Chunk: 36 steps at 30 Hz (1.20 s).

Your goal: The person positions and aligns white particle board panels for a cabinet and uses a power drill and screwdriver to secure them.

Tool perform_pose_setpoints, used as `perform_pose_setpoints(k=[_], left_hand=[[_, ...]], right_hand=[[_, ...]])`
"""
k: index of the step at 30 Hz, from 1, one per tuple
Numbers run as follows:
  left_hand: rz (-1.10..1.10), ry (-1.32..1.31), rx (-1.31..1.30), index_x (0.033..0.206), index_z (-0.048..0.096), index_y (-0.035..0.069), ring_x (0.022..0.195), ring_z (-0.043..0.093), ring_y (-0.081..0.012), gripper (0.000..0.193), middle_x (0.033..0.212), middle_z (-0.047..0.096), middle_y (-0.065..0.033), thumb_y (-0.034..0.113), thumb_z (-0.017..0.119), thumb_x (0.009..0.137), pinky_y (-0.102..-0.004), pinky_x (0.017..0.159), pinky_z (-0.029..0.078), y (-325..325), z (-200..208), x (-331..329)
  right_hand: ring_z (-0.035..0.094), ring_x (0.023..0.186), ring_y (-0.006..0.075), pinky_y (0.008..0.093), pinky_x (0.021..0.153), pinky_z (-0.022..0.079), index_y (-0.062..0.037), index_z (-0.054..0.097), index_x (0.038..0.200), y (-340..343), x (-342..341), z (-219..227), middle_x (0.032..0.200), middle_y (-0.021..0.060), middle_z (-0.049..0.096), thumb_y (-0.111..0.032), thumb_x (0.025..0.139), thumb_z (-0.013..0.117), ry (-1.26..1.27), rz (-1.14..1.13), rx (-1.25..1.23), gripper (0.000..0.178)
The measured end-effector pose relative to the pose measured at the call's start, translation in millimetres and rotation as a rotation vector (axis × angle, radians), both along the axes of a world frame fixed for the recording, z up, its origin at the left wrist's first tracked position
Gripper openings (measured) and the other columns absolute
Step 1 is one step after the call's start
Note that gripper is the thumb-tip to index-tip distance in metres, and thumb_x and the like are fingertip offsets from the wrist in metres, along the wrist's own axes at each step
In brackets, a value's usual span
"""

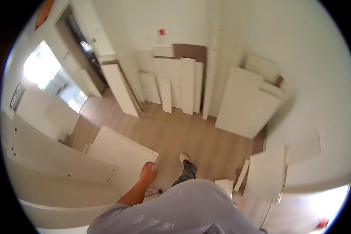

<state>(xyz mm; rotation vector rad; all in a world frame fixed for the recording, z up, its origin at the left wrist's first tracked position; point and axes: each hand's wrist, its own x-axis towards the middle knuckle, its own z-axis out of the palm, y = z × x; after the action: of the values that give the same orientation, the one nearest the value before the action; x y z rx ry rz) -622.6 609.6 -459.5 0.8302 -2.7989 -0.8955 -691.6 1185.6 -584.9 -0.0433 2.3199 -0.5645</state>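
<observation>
From where I stand, the person's left hand (pixel 148 173) is at the right end of a white panel (pixel 119 152), close to a near corner with small dark holes. The panel spreads to the left of the hand and away from it, and its long far edge slants from far left down to near right, so the hand meets it at the end rather than along its length. The fingers are bent around that end and look to be touching it; whether they truly grip it or only rest there, I cannot tell. The left arm comes in from the near side and is clearly the nearer one. The right hand is out of sight, so I cannot say what it holds.

The panel sits low, just beside a big white cabinet (pixel 43 165) on the left, whose side is dotted with holes; I can't make out whether the two are joined. To the right of the hand, a pale shoe (pixel 184 157) stands on the wooden floor (pixel 175 130). Well apart, at the far wall (pixel 136 23), boards lean upright, among them a narrow white board (pixel 188 85) and a brown board (pixel 201 51). A large white board (pixel 238 101) leans on the right, with another white board (pixel 263 171) nearer the person.
</observation>
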Motion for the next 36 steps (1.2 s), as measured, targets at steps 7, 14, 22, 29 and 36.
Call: perform_pose_setpoints(k=[7, 14, 22, 29, 36], left_hand=[[0.326, -0.184, -0.027, 0.141, 0.053, 0.007, 0.145, 0.038, -0.0388, 0.062, 0.154, 0.043, -0.0206, 0.027, 0.071, 0.086, -0.0496, 0.119, 0.033, -59.5, -51.4, -55.5], [0.424, -0.293, -0.025, 0.144, 0.051, 0.008, 0.150, 0.030, -0.0387, 0.066, 0.159, 0.037, -0.0203, 0.028, 0.073, 0.085, -0.0518, 0.120, 0.030, -137.4, -42.5, -83.8], [0.779, -0.253, -0.041, 0.152, 0.039, 0.001, 0.153, 0.024, -0.0408, 0.079, 0.163, 0.027, -0.0272, 0.027, 0.072, 0.085, -0.0508, 0.125, 0.022, -179.1, -63.2, -90.4], [0.790, -0.401, 0.025, 0.158, 0.027, -0.003, 0.158, 0.012, -0.0379, 0.088, 0.169, 0.016, -0.0234, 0.026, 0.069, 0.086, -0.0481, 0.128, 0.012, -186.9, -50.3, -115.0], [1.074, -0.368, 0.097, 0.159, 0.016, -0.007, 0.157, 0.009, -0.0416, 0.094, 0.168, 0.012, -0.0276, 0.019, 0.065, 0.083, -0.0499, 0.128, 0.011, -204.7, -63.5, -131.8]], right_hand=[[0.072, 0.096, 0.0332, 0.0471, 0.082, 0.057, -0.0109, 0.073, 0.117, -89.5, -183.9, -13.7, 0.107, 0.0175, 0.074, -0.031, 0.094, 0.062, -0.024, -0.001, -0.103, 0.032], [0.074, 0.086, 0.0288, 0.0412, 0.075, 0.057, -0.0069, 0.073, 0.113, -191.3, -340.9, -11.1, 0.098, 0.0167, 0.076, -0.022, 0.093, 0.065, -0.053, -0.152, -0.417, 0.026], [0.071, 0.077, 0.0291, 0.0452, 0.068, 0.055, -0.0047, 0.074, 0.100, -294.4, -441.6, 10.9, 0.091, 0.0166, 0.075, -0.028, 0.089, 0.068, 0.158, 0.299, -0.267, 0.026], [0.071, 0.076, 0.0282, 0.0442, 0.066, 0.055, -0.0047, 0.074, 0.100, -429.6, -542.8, 3.7, 0.089, 0.0154, 0.074, -0.028, 0.090, 0.067, -0.017, 0.450, -0.082, 0.026], [0.070, 0.075, 0.0273, 0.0431, 0.064, 0.054, -0.0046, 0.074, 0.100, -651.3, -681.9, -19.1, 0.086, 0.0142, 0.074, -0.028, 0.091, 0.066, -0.044, 0.732, -0.108, 0.026]])
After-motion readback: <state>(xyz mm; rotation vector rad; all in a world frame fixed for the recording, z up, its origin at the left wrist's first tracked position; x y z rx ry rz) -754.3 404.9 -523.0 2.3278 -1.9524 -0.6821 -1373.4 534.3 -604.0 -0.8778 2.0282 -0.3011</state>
